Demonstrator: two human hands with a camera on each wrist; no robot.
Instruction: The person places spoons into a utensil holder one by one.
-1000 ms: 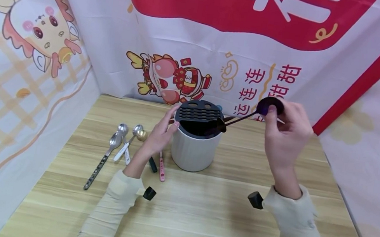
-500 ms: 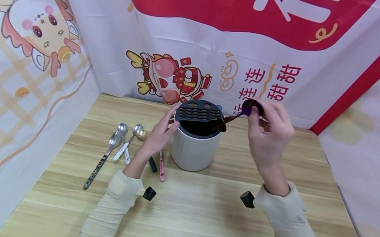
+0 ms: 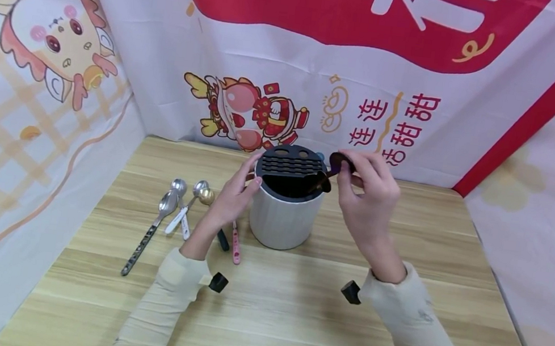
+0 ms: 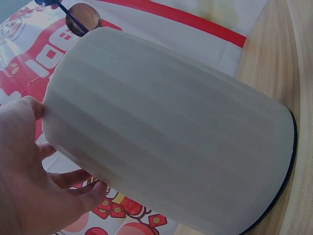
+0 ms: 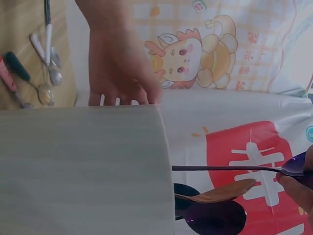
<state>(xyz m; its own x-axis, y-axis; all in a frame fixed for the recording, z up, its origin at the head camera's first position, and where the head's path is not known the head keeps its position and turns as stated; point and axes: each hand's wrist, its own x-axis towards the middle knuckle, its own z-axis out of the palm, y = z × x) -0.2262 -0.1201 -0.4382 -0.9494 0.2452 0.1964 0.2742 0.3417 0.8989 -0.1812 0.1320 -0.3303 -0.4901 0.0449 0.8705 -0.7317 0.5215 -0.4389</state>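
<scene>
A pale ribbed utensil holder (image 3: 282,225) with a black slotted lid (image 3: 291,164) stands on the wooden table. My left hand (image 3: 232,201) holds its left side near the top, thumb at the front rim and fingers farther back. At the right, my right hand (image 3: 371,198) pinches a dark purple spoon by its bowl (image 3: 339,162). In the right wrist view this spoon's thin handle (image 5: 220,168) reaches past the holder's rim, its end hidden. Beside it, a copper-coloured spoon (image 5: 225,191) and another dark purple spoon (image 5: 217,218) stick out of the holder, bowls outward.
Left of the holder lie several spoons: one with a long patterned handle (image 3: 141,249), white-handled ones (image 3: 179,222), a dark green handle (image 3: 223,240) and a pink handle (image 3: 236,247). Printed cloth (image 3: 161,108) hangs behind the table and along both sides.
My right hand has moved left and slightly down with the purple spoon, whose handle has slid deeper into the holder. My left hand and the holder stay in place.
</scene>
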